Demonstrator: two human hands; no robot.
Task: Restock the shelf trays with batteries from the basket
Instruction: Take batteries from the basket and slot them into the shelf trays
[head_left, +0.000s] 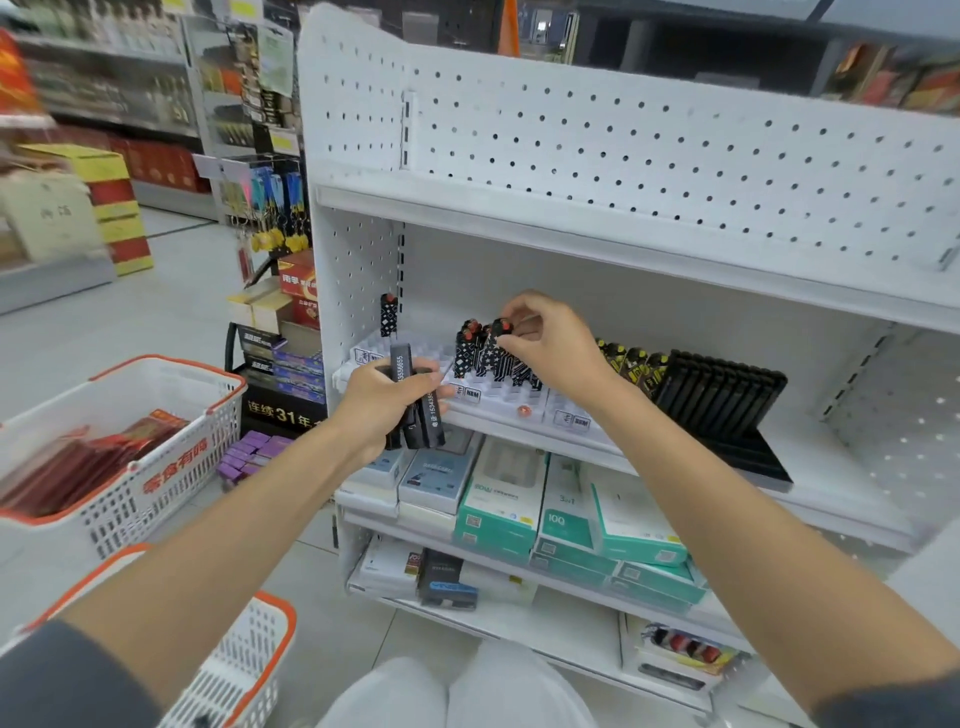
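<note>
My left hand (384, 402) grips a bundle of slim black batteries (418, 402) with white print, held upright in front of the shelf. My right hand (545, 343) pinches the red top of a black patterned battery (500, 332) standing in the white slotted tray (493, 400) on the middle shelf. Several more patterned batteries (467, 353) stand in that tray beside it. One lone patterned battery (388, 314) stands in the left white tray (363, 353). A white basket with orange rim (156, 467) sits at my left, holding red packs.
A black slotted tray (722, 395) lies at the right of the same shelf, with yellow-black items (634, 364) beside it. Teal and white boxes (519, 499) fill the shelf below. A second orange-rimmed basket (249, 654) is near my knees. The pegboard back (623, 156) rises above.
</note>
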